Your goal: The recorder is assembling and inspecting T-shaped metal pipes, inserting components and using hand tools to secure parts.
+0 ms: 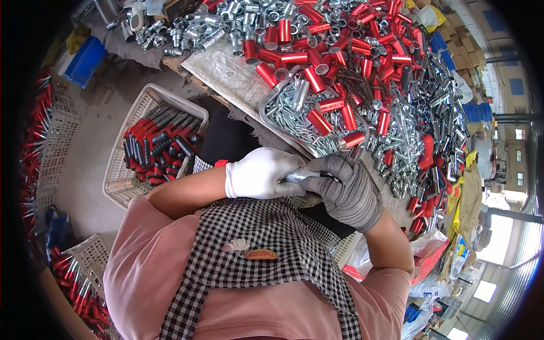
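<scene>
Grips silver metal part (294, 177) snugly between white-gloved left hand (263, 173) and grey-gloved right hand (347, 190) | near side of pin-filled tray (264, 116) | apparently mid-fitting | likely calls for steady alignment

The gloved left hand (262, 173) and gloved right hand (348, 190) partly covered the silver metal part (296, 175); its full shape could not be determined. Red metal sleeves (319, 122) concealed part of the tray (262, 109). End detail on the small metal pins (281, 113) was too small to resolve. The lower edge cut off the pink shirt (153, 266). The dark picture rim obscured the outer side of the far-left crate (59, 129).
</scene>
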A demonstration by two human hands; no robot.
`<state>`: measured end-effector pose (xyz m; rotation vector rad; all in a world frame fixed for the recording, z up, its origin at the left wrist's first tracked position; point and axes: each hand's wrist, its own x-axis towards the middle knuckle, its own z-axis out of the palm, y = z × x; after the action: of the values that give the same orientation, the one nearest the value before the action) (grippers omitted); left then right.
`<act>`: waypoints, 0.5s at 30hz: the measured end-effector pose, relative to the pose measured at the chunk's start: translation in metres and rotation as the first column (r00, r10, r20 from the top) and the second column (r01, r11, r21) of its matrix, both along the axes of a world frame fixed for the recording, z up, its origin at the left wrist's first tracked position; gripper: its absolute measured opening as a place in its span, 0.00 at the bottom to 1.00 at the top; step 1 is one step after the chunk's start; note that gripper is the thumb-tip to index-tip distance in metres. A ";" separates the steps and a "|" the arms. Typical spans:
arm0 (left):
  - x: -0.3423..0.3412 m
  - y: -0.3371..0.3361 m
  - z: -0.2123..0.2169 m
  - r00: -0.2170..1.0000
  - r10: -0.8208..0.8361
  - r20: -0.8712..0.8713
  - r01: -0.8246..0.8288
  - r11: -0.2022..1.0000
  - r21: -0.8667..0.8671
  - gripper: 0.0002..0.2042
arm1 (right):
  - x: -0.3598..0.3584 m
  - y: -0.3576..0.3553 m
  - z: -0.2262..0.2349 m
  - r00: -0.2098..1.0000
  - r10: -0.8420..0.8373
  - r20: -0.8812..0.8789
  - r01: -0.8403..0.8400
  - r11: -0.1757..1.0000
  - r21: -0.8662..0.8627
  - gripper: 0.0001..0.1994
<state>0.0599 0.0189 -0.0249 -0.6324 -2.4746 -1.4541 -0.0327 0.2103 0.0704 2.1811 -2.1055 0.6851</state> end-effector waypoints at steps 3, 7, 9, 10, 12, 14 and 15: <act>-0.001 0.002 0.001 1.000 0.005 0.016 -0.005 1.000 -0.017 0.20 | 0.005 0.003 0.000 0.947 -0.174 0.271 0.171 0.985 0.035 0.15; 0.001 0.011 -0.002 0.999 0.035 -0.005 -0.035 0.999 -0.026 0.20 | 0.013 0.000 0.011 0.805 -0.562 0.189 0.442 0.781 0.441 0.22; 0.000 0.014 -0.005 0.999 0.051 0.001 -0.051 0.999 -0.014 0.19 | 0.014 0.002 0.010 0.858 -0.514 -0.012 0.463 0.762 0.452 0.23; 0.000 0.015 -0.007 0.998 0.062 -0.028 -0.063 0.998 -0.009 0.20 | 0.014 0.001 0.015 0.859 -0.511 -0.012 0.460 0.763 0.454 0.23; 0.002 0.013 -0.008 0.995 0.079 -0.055 -0.079 0.997 -0.002 0.20 | 0.016 0.000 0.029 0.878 -0.479 -0.012 0.447 0.808 0.383 0.28; 0.002 0.009 -0.004 0.995 0.094 -0.031 -0.095 0.995 -0.022 0.20 | 0.012 0.002 0.028 0.891 -0.451 0.055 0.432 0.878 0.208 0.30; 0.001 0.008 -0.003 0.995 0.096 -0.032 -0.096 0.995 -0.021 0.20 | 0.009 0.004 0.026 0.904 -0.410 0.117 0.411 0.912 0.022 0.33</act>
<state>0.0606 0.0273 -0.0280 -0.5277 -2.4646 -1.3736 -0.0240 0.2141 0.0968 1.6378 -2.5046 0.7884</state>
